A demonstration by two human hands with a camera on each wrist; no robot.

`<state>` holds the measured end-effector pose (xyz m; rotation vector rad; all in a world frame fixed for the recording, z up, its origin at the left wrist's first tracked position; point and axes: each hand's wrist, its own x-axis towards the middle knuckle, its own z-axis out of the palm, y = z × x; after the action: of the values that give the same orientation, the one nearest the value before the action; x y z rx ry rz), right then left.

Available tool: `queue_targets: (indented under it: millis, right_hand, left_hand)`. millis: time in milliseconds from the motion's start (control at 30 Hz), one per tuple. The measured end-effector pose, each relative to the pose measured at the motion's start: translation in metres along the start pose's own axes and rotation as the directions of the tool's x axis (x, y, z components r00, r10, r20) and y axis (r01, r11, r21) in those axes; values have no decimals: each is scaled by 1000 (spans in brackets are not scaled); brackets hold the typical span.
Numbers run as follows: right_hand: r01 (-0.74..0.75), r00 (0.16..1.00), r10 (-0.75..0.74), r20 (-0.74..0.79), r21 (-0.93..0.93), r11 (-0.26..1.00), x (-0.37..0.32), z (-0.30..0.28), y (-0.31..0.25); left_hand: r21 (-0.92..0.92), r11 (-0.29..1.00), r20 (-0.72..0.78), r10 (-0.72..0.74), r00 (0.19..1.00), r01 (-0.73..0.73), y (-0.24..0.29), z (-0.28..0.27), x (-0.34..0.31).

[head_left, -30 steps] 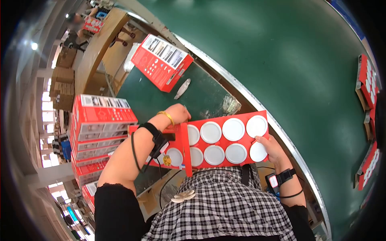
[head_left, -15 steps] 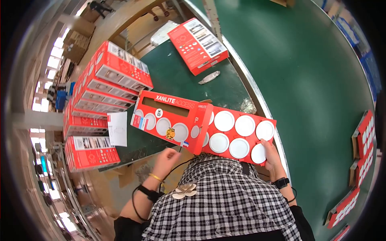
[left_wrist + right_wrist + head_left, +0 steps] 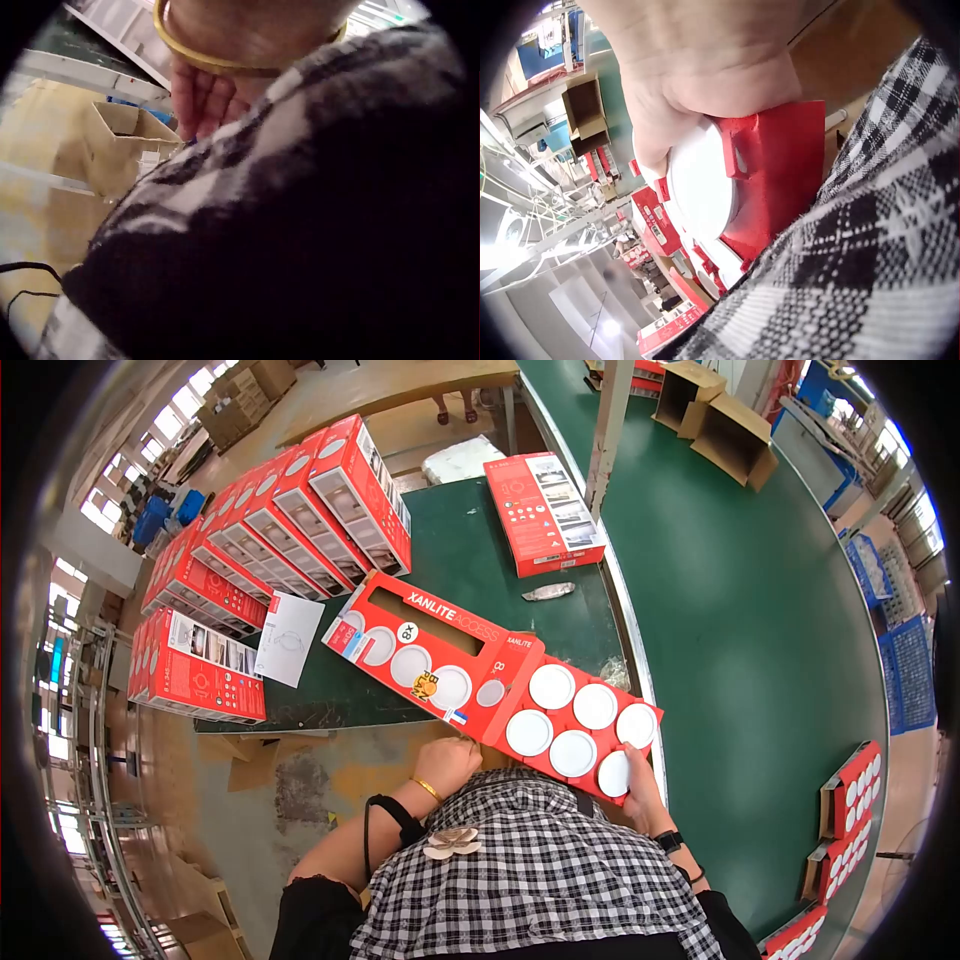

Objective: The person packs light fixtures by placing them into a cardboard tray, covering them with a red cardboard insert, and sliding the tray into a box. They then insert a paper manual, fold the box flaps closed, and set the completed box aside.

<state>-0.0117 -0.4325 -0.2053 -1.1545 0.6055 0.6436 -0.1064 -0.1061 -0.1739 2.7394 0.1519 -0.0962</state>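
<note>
A red XANLITE sleeve (image 3: 476, 700) lies slanted in front of the body, its cut-out window toward the upper left. From its right end extends a red tray (image 3: 547, 757) with several round white discs (image 3: 573, 753). My right hand (image 3: 645, 790) grips the tray's outer end, thumb over the last disc; in the right wrist view the hand (image 3: 697, 67) presses a white disc (image 3: 701, 180). Just below the sleeve's lower edge is my left hand (image 3: 448, 765), fingers loosely bent. The left wrist view shows its fingers (image 3: 201, 97) partly behind checked cloth, with nothing visible in them.
Several red boxes (image 3: 340, 500) stand in a row at the left, beside a white leaflet (image 3: 290, 640). Another red box (image 3: 545, 515) lies at the table's back, near a small wrapped item (image 3: 549, 592). Green conveyor (image 3: 740, 660) runs along the right, with red trays (image 3: 850, 790) at its far edge.
My left hand has come down from above the box to below its lower edge. The sleeve and tray have tilted, right end lower, and the head view has turned. My right hand keeps its grip.
</note>
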Motion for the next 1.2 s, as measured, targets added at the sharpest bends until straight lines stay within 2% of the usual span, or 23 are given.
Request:
queue_targets:
  millis: [67,100,167,200,233,267,367,400,567,633,700,767,900,967,1033,1133,1200]
  right_hand:
    - [3,1000,-3,7,-19,1000,3,-4,-5]
    - [4,1000,-4,13,-34,999,3,-4,-12]
    - [-20,1000,20,-1,-25,999,-3,-6,-24]
    - [-36,999,37,-36,37,999,-8,-2,-27]
    - [-49,996,56,-68,97,994,-9,0,-30]
    - [-27,997,30,-75,38,999,-1,-11,-22]
    - [-22,994,24,-104,18,1000,-2,-7,-19]
    - [-41,994,46,-103,46,998,-9,2,-26]
    - [-73,996,80,-46,124,990,1,-17,-21]
    - [-111,993,117,-34,154,982,-6,-2,-20]
    - [-138,989,144,-23,169,976,-12,11,-20]
    - [-119,993,118,19,149,982,-15,14,-22]
    - [-97,995,97,10,60,993,3,-4,-21]
    - [-30,997,31,77,-18,999,15,-18,-26]
    - [-9,997,11,72,-27,1000,16,-6,-29]
    - [26,996,-26,84,1,1000,16,11,-29]
    - [22,992,-16,128,-48,999,26,-12,-37]
  left_hand:
    - [160,975,129,133,983,-153,-13,4,0]
    - [160,975,123,136,983,-154,-16,1,0]
    - [86,945,88,308,947,-315,-21,-4,-2]
    - [81,944,86,312,946,-319,-23,-8,0]
    - [71,917,66,387,920,-392,-25,-11,4]
    - [60,887,48,455,889,-457,-26,-12,6]
    - [-29,875,88,484,871,-483,-33,-14,12]
    - [-32,866,150,498,854,-499,-35,-20,15]
    - [-69,851,72,525,848,-521,-47,-24,14]
    - [-121,858,144,513,846,-499,-32,-30,18]
    - [-105,853,125,522,844,-512,-25,-21,22]
    - [-85,844,104,535,838,-529,-24,-17,24]
    - [-78,851,183,524,831,-520,-34,-10,9]
    - [-139,850,198,527,827,-508,-37,-8,5]
    - [-154,851,187,525,831,-503,-37,-7,6]
    - [-53,862,248,501,829,-505,-38,-3,5]
    - [-89,848,243,527,814,-522,-45,-5,3]
